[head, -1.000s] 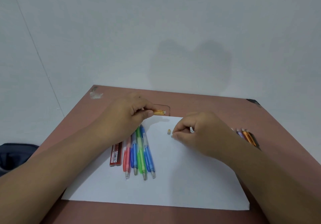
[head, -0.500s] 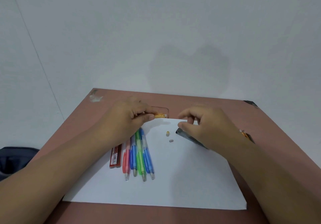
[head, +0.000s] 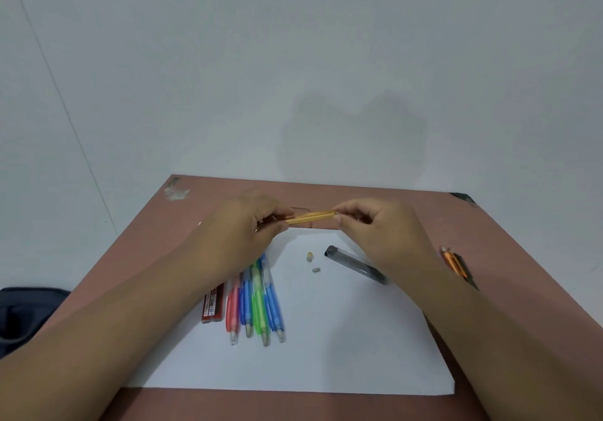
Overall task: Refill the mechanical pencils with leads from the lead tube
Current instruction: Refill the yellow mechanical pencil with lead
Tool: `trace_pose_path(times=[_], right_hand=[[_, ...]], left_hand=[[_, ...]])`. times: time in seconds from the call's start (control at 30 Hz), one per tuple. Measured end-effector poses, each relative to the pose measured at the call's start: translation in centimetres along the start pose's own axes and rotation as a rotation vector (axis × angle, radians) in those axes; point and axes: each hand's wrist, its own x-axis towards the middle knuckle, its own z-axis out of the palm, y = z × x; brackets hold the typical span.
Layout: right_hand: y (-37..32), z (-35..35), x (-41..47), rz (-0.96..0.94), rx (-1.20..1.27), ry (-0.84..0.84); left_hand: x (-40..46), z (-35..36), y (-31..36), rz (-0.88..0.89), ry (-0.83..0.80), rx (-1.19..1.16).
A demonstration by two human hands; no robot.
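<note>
My left hand grips a yellow mechanical pencil held level above the far edge of the white paper. My right hand pinches at the pencil's right end; whatever is between the fingertips is too small to see. A dark lead tube lies on the paper below my right hand. Two small pencil parts, a yellowish cap and a grey eraser, lie beside it. Red, blue and green pencils lie in a row under my left wrist.
A red lead case lies left of the pencil row. More pencils, one of them orange, lie on the brown table right of my right wrist. A dark bag sits off the table's left edge. A pale wall stands behind.
My right hand put the dark lead tube down on the paper and rose to the yellow pencil's right end. My left hand lifted and drew the pencil further out, level.
</note>
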Motion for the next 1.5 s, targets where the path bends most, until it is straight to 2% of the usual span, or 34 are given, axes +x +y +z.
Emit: trace_pose_path(times=[0.3, 0.53, 0.67, 0.8, 0.87, 0.97, 1.07, 1.2, 1.37, 1.5], right_hand=[[0.6, -0.1, 0.2, 0.132, -0.308, -0.148], [0.1, -1.0, 0.1, 0.089, -0.462, -0.193], [-0.6, -2.3, -0.5, 0.129, -0.478, -0.296], [-1.1, -2.7, -0.9, 0.140, -0.499, -0.393], [-1.2, -2.6, -0.9, 0.124, -0.487, -0.382], [-1.0, -2.5, -0.9, 0.056, -0.448, -0.267], [-1.1, -2.4, -1.0, -0.097, -0.314, -0.167], [-1.8, -2.1, -1.6, -0.249, -0.185, -0.155], [-1.6, -1.8, -1.8, -0.236, -0.103, -0.155], [-1.7, -1.7, -1.9, -0.206, -0.042, -0.164]], left_hand=[[0.6, 0.3, -0.1, -0.094, -0.138, 0.070], [0.4, 0.0, 0.0, -0.105, -0.140, 0.065], [0.3, -0.3, -0.4, -0.104, -0.152, 0.046], [0.2, -0.3, -0.8, -0.091, -0.096, 0.004], [0.2, -0.4, -0.7, -0.085, -0.070, -0.013], [0.0, -0.5, 0.1, -0.035, -0.034, -0.048], [-0.2, -0.5, 1.1, 0.038, 0.024, -0.155], [-0.5, -0.4, 1.8, 0.096, 0.036, -0.276], [-0.6, -0.3, 1.8, 0.085, 0.039, -0.283], [-0.7, -0.5, 2.3, 0.211, 0.091, -0.119]])
